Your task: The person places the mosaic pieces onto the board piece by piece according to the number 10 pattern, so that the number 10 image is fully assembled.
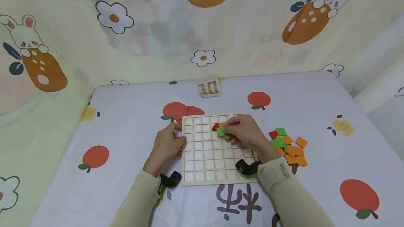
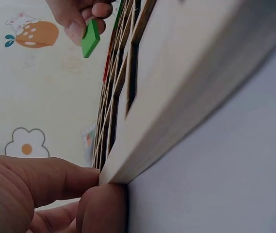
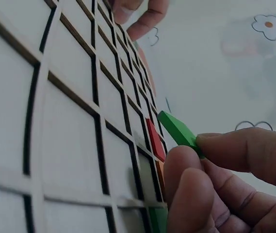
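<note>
A pale wooden grid board (image 1: pixel 199 165) lies flat on the cloth in front of me. My left hand (image 1: pixel 165 143) holds its left edge, thumb and finger pinching the frame in the left wrist view. Between thumb and fingertips, my right hand (image 1: pixel 244 130) pinches a green square tile (image 1: pixel 220 132), tilted over the upper part of the grid. Just behind it, a red tile (image 1: pixel 215 127) and an orange tile (image 1: pixel 222 124) sit in cells of the board. The right wrist view also shows another green tile (image 3: pixel 158 218) in the grid, partly hidden by the fingers.
Right of the board lies a loose pile of orange, green and red tiles (image 1: pixel 293 150). Behind the board is a small card (image 1: pixel 210 87) with a coloured checked pattern. A printed cloth (image 1: pixel 126 171) covers the table, and a patterned curtain (image 1: pixel 164 52) hangs at the back.
</note>
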A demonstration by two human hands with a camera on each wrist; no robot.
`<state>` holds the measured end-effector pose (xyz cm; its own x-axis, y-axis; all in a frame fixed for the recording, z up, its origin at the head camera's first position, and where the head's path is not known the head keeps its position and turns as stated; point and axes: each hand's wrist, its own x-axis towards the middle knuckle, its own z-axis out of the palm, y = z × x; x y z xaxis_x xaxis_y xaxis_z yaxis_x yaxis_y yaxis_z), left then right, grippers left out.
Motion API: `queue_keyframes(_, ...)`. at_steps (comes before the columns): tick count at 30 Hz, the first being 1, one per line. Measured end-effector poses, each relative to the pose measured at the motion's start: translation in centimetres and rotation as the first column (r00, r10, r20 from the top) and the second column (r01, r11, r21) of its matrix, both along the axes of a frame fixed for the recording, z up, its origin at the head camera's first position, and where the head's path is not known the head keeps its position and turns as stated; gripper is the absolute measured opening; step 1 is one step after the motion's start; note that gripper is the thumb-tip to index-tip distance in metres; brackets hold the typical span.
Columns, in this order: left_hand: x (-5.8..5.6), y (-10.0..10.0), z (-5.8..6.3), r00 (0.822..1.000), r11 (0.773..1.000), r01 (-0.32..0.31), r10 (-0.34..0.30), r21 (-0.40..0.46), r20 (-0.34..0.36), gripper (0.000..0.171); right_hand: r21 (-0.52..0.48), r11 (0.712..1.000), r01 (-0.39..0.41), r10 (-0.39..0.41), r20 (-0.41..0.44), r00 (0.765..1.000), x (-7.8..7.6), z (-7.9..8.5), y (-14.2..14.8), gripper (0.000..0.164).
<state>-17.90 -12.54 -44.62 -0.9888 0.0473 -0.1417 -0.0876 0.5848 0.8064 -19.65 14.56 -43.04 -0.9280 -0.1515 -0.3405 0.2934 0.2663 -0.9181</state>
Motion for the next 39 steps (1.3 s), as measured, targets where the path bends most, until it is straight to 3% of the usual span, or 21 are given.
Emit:
queue_keyframes(12, 0.0, 0.0, -0.1, 1.0, 1.0, 0.0, 0.0, 0.009, 0.01, 0.028, 0.119, 0.992, -0.046, 0.047, -0.006, 0.999, -0.1, -0.2, -1.3, 0.013)
queue_keyframes(39, 0.1, 0.0, 0.1, 1.0, 1.0, -0.006, 0.006, 0.003, 0.004, 0.028, 0.194, 0.98, -0.04, 0.049, -0.041, 0.998, 0.1, -0.4, -1.8, 0.009)
